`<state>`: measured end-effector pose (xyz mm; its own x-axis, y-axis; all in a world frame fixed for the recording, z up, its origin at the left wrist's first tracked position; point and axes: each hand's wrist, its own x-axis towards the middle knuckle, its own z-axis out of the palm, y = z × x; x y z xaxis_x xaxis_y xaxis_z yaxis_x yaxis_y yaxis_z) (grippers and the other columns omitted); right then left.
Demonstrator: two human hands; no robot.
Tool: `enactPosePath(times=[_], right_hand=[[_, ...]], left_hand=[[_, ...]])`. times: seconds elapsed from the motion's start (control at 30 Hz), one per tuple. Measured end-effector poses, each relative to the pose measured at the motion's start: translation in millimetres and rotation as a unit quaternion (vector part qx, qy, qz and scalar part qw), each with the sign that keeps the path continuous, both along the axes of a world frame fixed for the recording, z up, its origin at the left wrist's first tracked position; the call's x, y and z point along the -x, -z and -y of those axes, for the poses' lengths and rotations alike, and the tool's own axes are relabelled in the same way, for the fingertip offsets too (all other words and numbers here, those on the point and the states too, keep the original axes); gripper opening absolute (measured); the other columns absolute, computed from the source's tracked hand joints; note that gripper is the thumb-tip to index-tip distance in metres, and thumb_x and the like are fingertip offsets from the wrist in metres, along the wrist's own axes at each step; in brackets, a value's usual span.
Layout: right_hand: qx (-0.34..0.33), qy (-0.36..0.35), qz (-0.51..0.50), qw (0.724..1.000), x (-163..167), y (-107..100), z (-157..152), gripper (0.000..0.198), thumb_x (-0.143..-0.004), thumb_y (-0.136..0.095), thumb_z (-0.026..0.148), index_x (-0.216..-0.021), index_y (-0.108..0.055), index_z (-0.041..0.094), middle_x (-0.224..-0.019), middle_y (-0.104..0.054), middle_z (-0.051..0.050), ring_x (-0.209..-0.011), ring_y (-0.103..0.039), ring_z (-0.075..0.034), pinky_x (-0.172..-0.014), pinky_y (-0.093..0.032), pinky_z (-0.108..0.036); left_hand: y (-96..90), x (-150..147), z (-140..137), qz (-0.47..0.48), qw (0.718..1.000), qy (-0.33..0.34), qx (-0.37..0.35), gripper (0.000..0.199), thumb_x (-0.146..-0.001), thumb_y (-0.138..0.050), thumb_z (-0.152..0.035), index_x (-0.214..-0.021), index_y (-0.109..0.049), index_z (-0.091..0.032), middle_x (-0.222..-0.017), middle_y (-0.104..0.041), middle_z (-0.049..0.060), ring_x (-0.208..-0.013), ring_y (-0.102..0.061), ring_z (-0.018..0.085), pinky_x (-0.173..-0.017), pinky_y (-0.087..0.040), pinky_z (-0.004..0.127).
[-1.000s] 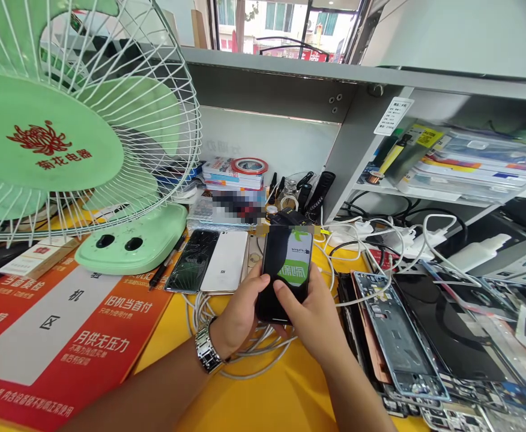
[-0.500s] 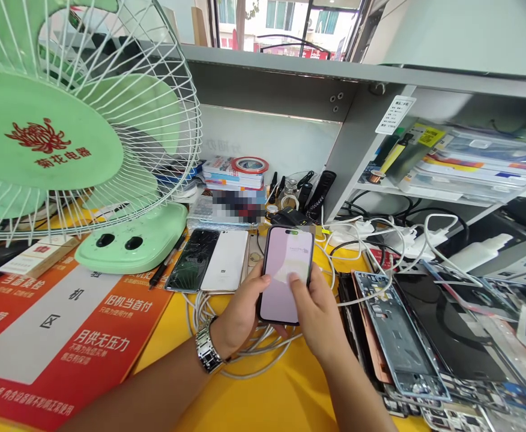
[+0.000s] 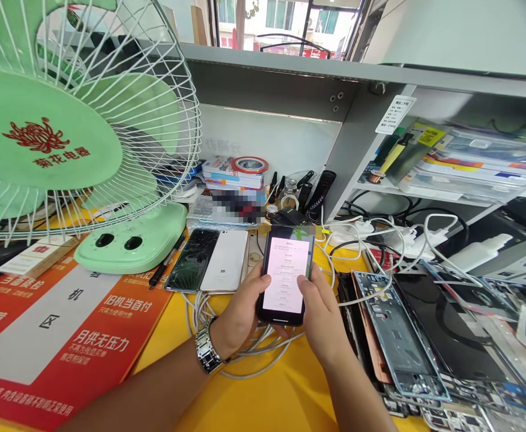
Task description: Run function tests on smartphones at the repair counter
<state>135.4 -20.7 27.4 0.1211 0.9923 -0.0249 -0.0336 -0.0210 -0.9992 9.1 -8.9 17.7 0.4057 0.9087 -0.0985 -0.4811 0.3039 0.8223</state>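
Observation:
A black-framed smartphone [image 3: 283, 270] is held upright in front of me, its lit screen showing a white panel with lines of text. My left hand [image 3: 241, 307] is closed around its left edge, the thumb resting on the lower left of the screen. My right hand [image 3: 321, 312] grips the right edge, with its thumb over the right side of the panel. Fingers behind the phone are mostly hidden. Just left of it lie a white phone [image 3: 223, 261] and a black phone with a cracked surface [image 3: 193, 261]. Coiled white cable [image 3: 256, 366] lies beneath my hands.
A green fan [image 3: 42, 138] stands at the left, above a red and orange printed sheet [image 3: 110, 324]. On the right are stacked phone frames [image 3: 400, 336], a dark screen panel [image 3: 447, 324] and tangled white cables [image 3: 393, 234]. A grey shelf [image 3: 272, 57] runs along the back.
The phone's screen has gone from a pale purple picture to a white text panel. My right thumb has shifted slightly right, from mid-screen toward the edge.

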Motion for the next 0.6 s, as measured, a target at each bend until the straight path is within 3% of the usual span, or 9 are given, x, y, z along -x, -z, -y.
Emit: enactPosePath(times=[0.33,0.6], right_hand=[[0.009,0.077,-0.069,0.995,1,0,-5,0.033,-0.082,-0.063,0.050,-0.081,-0.066,0.017,-0.064,-0.062,0.001,-0.055,-0.050,-0.013,-0.049,-0.037,-0.024],[0.012,0.089,-0.095,0.991,3,-5,-4,0.033,-0.080,-0.067,0.049,-0.076,-0.066,0.017,-0.061,-0.062,0.001,-0.053,-0.050,-0.012,-0.047,-0.038,-0.022]], left_hand=[[18.1,2,-1,-0.025,0.999,0.026,-0.032,0.054,-0.092,-0.052,-0.040,-0.144,-0.044,-0.030,-0.101,-0.067,0.008,-0.075,-0.063,0.021,-0.049,-0.059,0.031],[19.0,3,-1,-0.019,0.999,0.033,-0.029,0.053,-0.091,-0.052,-0.041,-0.141,-0.047,-0.026,-0.101,-0.067,0.008,-0.075,-0.065,0.022,-0.048,-0.059,0.030]])
